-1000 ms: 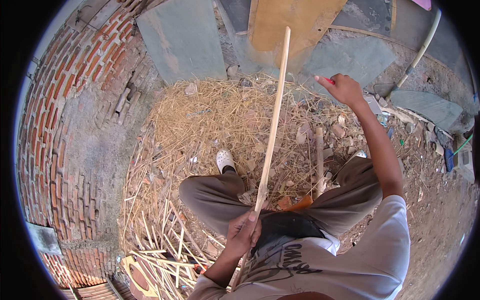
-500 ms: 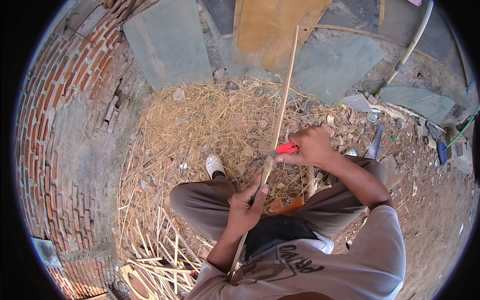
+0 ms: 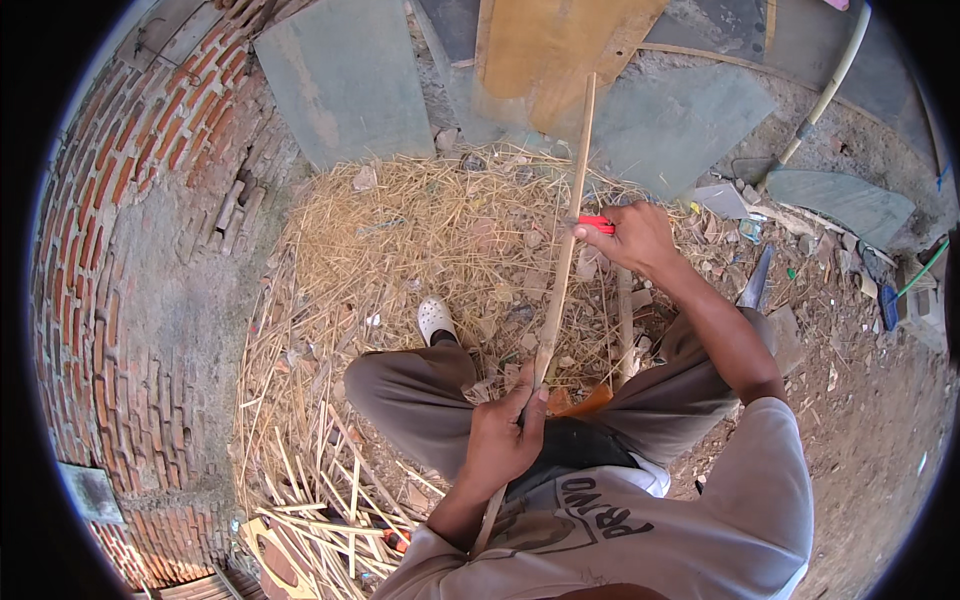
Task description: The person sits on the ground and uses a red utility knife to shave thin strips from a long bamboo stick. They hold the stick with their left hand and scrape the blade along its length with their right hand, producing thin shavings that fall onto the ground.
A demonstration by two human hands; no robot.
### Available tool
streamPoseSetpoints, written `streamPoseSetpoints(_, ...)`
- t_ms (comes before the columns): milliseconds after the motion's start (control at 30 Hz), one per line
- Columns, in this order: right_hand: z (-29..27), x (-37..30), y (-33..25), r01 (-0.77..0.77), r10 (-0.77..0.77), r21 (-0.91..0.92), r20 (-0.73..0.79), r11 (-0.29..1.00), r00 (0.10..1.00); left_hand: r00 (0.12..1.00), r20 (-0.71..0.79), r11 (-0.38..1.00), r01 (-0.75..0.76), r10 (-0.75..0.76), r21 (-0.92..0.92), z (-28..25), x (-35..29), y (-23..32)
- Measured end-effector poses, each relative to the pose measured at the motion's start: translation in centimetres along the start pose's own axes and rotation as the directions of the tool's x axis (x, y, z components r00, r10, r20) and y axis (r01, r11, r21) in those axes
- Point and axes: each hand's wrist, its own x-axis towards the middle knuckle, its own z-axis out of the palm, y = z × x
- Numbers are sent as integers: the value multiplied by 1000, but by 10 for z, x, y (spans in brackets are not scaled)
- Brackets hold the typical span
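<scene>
A long, thin strip of bamboo or wood runs from beside my body up and away, its far end standing over the litter on the ground. My left hand is closed around its lower part, just above my lap. Farther along, my right hand grips a red-handled knife, probably a cutter. Its short blade meets the strip on the side of my right hand; most of the handle is hidden in my fingers.
Pale shavings cover the ground ahead, with cut strips heaped at lower left. A brick wall rises at left. Flat grey panels and a brown board lean at the back. A metal blade lies at right.
My right hand has slid the knife away from me along the strip. My left hand has shifted slightly nearer and rightward, and the strip's far end has dropped a little nearer.
</scene>
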Motion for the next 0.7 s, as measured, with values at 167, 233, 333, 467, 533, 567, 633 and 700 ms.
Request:
streamPoseSetpoints(167, 14, -45, -44, 286, -292, 79, 73, 955, 954, 995, -91, 999, -32, 32, 1, -2, -6, -1)
streamPoseSetpoints(233, 11, -44, -43, 312, -317, 78, 61, 947, 946, 997, -78, 998, -23, 27, 58, -6, -9, 4)
streamPoseSetpoints(333, 12, -38, -38, 351, -353, 65, 9, 934, 936, 998, -62, 990, -15, 24, 137, -5, -9, 5)
streamPoseSetpoints(467, 16, -21, -9, 276, -280, -51, -97, 960, 955, 999, -36, 992, -19, 24, 125, -4, -10, 10)
streamPoseSetpoints(533, 14, -13, 10, 207, -214, -69, -120, 976, 969, 1000, 16, 994, -7, 5, 111, 0, -14, 16)
streamPoseSetpoints(567, 15, -12, 14, 174, -183, -78, -132, 982, 974, 1000, 15, 995, 3, -4, 101, 0, -18, 15)
streamPoseSetpoints(633, 16, -14, 13, 197, -204, -59, -157, 979, 966, 1000, 8, 997, 25, -26, 70, 3, -22, 15)
streamPoseSetpoints(700, 12, -8, 13, 232, -244, -83, -179, 969, 953, 999, 33, 995, 30, -33, 94, 1, -21, 15)
